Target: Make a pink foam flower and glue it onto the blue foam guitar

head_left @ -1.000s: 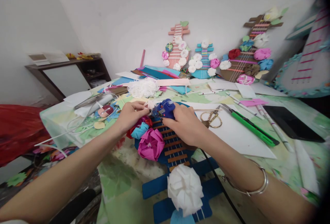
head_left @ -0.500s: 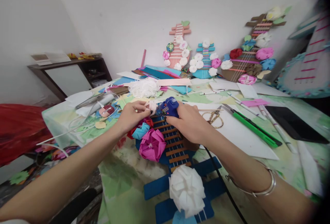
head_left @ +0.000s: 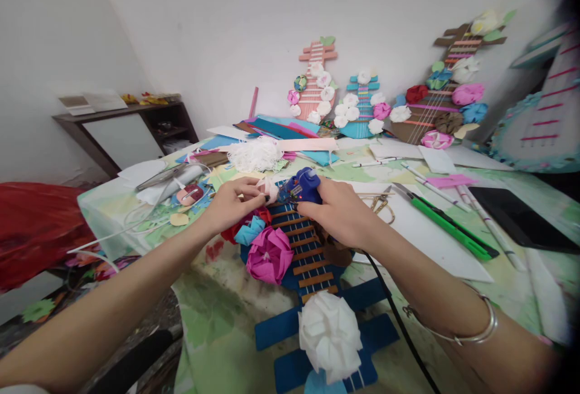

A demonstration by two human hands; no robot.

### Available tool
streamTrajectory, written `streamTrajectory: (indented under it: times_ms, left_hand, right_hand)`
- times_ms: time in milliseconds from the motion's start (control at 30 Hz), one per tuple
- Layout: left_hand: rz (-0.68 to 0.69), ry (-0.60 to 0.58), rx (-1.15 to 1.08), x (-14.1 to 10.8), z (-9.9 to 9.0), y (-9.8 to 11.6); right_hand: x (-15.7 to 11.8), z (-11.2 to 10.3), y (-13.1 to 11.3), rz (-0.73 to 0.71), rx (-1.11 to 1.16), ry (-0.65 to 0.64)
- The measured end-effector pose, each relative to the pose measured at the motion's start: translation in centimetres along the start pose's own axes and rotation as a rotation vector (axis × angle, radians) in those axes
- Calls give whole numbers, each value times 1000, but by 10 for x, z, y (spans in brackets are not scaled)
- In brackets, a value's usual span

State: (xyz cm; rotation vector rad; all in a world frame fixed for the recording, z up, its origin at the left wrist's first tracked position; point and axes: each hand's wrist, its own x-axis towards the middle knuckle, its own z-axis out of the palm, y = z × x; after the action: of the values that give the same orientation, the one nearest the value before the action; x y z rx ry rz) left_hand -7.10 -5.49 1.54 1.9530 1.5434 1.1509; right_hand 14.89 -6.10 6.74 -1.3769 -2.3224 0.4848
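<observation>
My left hand (head_left: 233, 200) pinches a pale pink paper flower (head_left: 268, 190) at the far end of a blue paper lute (head_left: 283, 336). Closed around a blue glue gun (head_left: 304, 187), my right hand (head_left: 342, 209) keeps its nozzle end close to that flower; whether they touch is hidden. A black cord (head_left: 389, 303) trails from under this hand. On the lute sit a magenta paper flower (head_left: 270, 255), a light blue one (head_left: 250, 231), a partly covered red one (head_left: 233, 228) and a large white one (head_left: 330, 335). Brown strips (head_left: 312, 269) cross its strings.
Scissors (head_left: 382, 208), a green utility knife (head_left: 448, 225) and a black phone (head_left: 528, 219) lie to the right. White string (head_left: 255, 153) and coloured paper (head_left: 285, 128) are heaped behind. Decorated paper lutes (head_left: 362, 107) lean on the wall. A white cable (head_left: 97, 240) hangs at left.
The glue gun and my right hand have shifted slightly right, and the gun has tilted a little. My left hand still pinches the pale pink flower.
</observation>
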Motion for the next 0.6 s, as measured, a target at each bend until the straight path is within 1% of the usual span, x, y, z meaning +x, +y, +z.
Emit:
streamTrajectory:
  times_ms: [133,333,600]
  left_hand:
    - [19,-26,-31,-1,-1,3]
    - [21,-30,-61,-3,-2,8]
    - [29,-32,-127,-6,-4,4]
  right_hand:
    - [0,-2,0,4,1,5]
    - [0,-5,0,4,11,-3]
    - [0,-10,1,-11,53,18]
